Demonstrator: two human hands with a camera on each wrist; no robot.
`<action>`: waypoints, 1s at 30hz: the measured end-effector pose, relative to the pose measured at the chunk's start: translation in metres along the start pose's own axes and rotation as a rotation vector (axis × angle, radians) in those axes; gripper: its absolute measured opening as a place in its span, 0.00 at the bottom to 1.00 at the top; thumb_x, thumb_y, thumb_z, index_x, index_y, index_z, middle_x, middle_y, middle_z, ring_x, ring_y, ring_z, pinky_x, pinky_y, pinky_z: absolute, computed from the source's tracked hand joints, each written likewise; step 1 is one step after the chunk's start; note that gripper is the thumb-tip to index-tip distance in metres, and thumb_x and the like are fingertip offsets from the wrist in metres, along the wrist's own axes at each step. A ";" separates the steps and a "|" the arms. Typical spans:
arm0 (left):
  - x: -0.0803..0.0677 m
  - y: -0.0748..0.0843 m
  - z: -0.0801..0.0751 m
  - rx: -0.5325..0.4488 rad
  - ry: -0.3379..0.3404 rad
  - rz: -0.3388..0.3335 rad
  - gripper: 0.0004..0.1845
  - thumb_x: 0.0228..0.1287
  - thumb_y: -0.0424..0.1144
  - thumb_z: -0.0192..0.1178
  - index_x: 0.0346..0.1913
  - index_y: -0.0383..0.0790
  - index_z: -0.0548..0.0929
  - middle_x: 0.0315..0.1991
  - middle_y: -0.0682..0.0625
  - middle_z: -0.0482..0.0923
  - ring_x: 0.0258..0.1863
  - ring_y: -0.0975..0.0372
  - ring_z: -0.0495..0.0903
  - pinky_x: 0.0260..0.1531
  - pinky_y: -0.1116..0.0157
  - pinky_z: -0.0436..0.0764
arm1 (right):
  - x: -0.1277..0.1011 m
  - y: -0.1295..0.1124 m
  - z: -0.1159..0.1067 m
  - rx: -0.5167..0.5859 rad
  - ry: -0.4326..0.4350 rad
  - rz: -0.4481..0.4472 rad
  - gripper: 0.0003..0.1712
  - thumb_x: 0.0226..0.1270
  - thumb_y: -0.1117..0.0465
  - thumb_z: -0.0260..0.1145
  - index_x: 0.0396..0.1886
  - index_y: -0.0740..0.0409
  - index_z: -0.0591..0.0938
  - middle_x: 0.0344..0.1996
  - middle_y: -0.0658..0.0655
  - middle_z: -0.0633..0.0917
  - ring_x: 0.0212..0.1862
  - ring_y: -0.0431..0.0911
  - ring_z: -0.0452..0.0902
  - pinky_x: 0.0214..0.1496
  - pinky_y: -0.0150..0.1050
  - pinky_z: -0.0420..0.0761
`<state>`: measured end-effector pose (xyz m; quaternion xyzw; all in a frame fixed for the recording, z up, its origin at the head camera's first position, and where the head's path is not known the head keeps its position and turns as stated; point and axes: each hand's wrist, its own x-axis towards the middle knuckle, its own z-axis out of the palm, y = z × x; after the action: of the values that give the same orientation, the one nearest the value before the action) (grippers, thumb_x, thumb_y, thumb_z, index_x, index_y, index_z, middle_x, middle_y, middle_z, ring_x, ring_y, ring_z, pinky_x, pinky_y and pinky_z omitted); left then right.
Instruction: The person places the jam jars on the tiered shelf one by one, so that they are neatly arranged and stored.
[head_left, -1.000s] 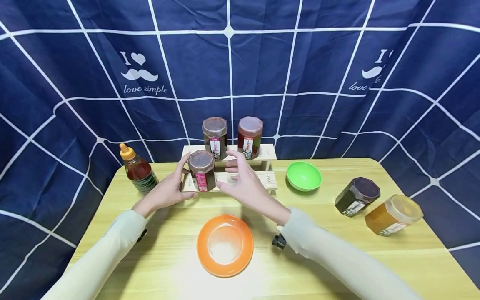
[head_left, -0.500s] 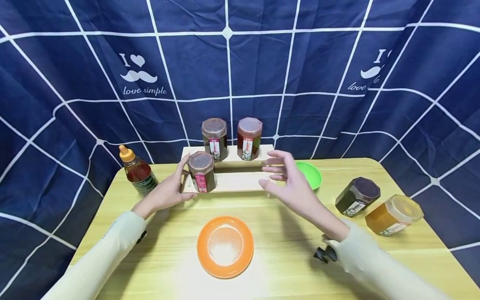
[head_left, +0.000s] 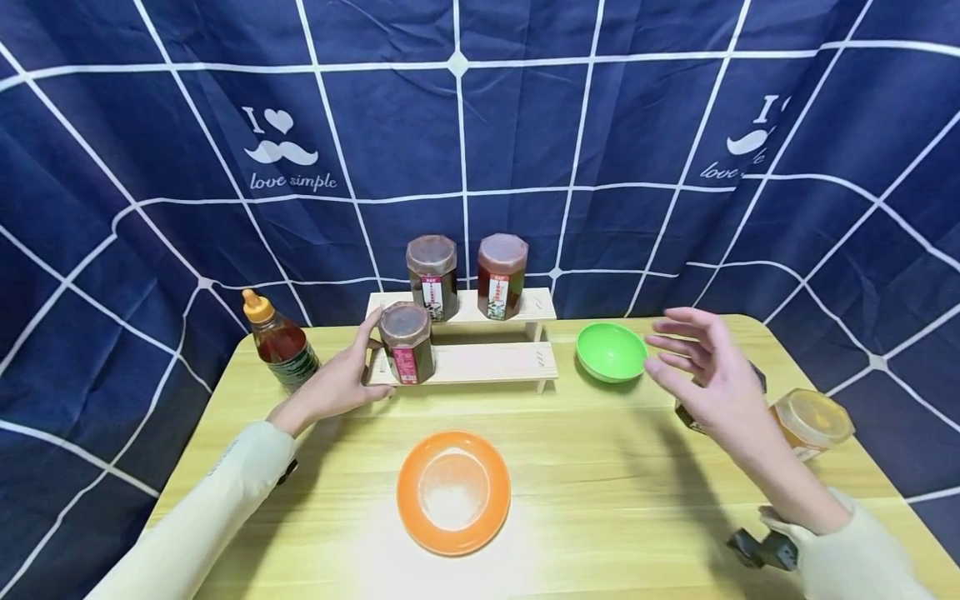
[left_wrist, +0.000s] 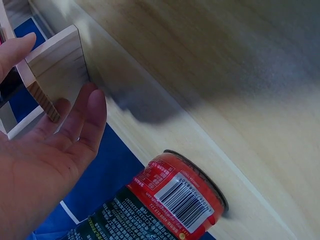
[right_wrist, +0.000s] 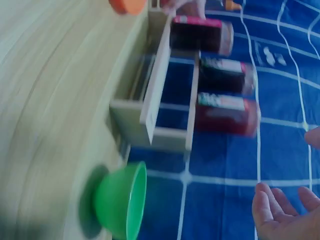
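Note:
A dark octagonal jar with a pink label stands at the left end of the lower step of a small wooden rack. My left hand is at that end, its index finger along the jar's left side and its thumb by the step's front edge. In the left wrist view the relaxed fingers lie beside the rack's wooden end panel. My right hand is in the air beside the green bowl, fingers parted and holding nothing. It partly hides a dark jar behind it.
Two more jars, one dark and one reddish, stand on the upper step. A sauce bottle with an orange cap is left of the rack. An orange plate lies in front. An amber jar stands at right.
My right hand has moved away from the pink-labelled jar, rightward past the rack and the green bowl. My left hand and the jar have stayed in place.

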<state>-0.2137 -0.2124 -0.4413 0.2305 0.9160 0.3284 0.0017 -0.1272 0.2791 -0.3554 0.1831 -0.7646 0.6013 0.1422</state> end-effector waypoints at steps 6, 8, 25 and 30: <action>0.001 0.001 0.001 0.011 0.002 -0.004 0.68 0.60 0.33 0.83 0.88 0.51 0.40 0.63 0.32 0.81 0.36 0.51 0.80 0.39 0.51 0.79 | -0.017 0.006 -0.038 0.155 0.061 -0.036 0.38 0.68 0.88 0.63 0.75 0.65 0.72 0.62 0.59 0.81 0.63 0.43 0.84 0.60 0.29 0.81; 0.001 0.001 0.001 0.012 0.002 -0.004 0.68 0.60 0.32 0.83 0.88 0.51 0.40 0.62 0.32 0.80 0.36 0.51 0.80 0.39 0.51 0.79 | -0.023 0.008 -0.050 0.182 0.078 -0.049 0.39 0.67 0.90 0.61 0.76 0.66 0.71 0.62 0.59 0.82 0.62 0.44 0.85 0.59 0.30 0.81; 0.000 0.002 0.000 0.025 -0.012 -0.012 0.67 0.61 0.34 0.82 0.88 0.49 0.39 0.63 0.31 0.80 0.34 0.53 0.80 0.37 0.52 0.79 | -0.065 0.064 -0.153 0.283 0.149 -0.079 0.35 0.70 0.93 0.51 0.76 0.78 0.66 0.63 0.62 0.86 0.65 0.45 0.83 0.64 0.29 0.77; 0.000 0.003 -0.001 0.031 -0.009 -0.011 0.67 0.61 0.34 0.82 0.88 0.49 0.39 0.63 0.31 0.80 0.34 0.53 0.80 0.38 0.52 0.79 | -0.077 0.088 -0.177 0.228 0.069 -0.057 0.42 0.69 0.94 0.50 0.82 0.74 0.61 0.71 0.58 0.80 0.73 0.43 0.74 0.71 0.26 0.68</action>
<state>-0.2126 -0.2109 -0.4393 0.2272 0.9222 0.3130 0.0042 -0.0988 0.4780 -0.4232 0.1990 -0.6804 0.6861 0.1636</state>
